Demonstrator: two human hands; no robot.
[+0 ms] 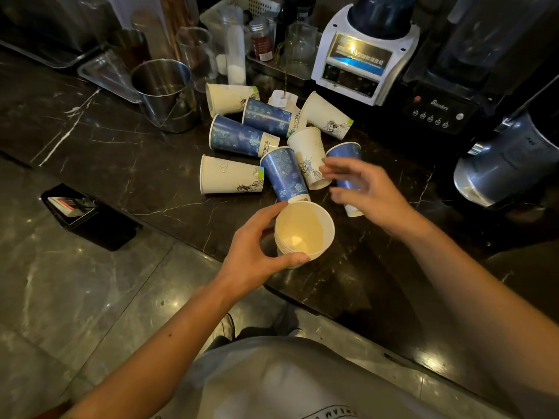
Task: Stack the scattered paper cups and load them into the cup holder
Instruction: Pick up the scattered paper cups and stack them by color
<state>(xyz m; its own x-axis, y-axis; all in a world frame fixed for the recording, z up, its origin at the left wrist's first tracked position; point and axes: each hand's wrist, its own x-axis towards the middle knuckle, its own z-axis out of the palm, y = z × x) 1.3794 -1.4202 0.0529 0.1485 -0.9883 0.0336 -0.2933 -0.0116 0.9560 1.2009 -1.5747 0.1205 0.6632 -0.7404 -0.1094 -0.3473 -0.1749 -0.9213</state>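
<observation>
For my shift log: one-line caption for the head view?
Left hand holds nested cups; right hand reaches toward scattered cups on counter.

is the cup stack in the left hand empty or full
Empty: the stack in the left hand shows its bare inside down to the bottom.

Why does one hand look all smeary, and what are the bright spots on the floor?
Head view: the right hand is smeared by motion blur, while the left hand gripping the stack of paper cups looks sharp. Head view: the bright spots are light glare on the polished floor. Head view: the wide lens curves the counter edge.
</observation>
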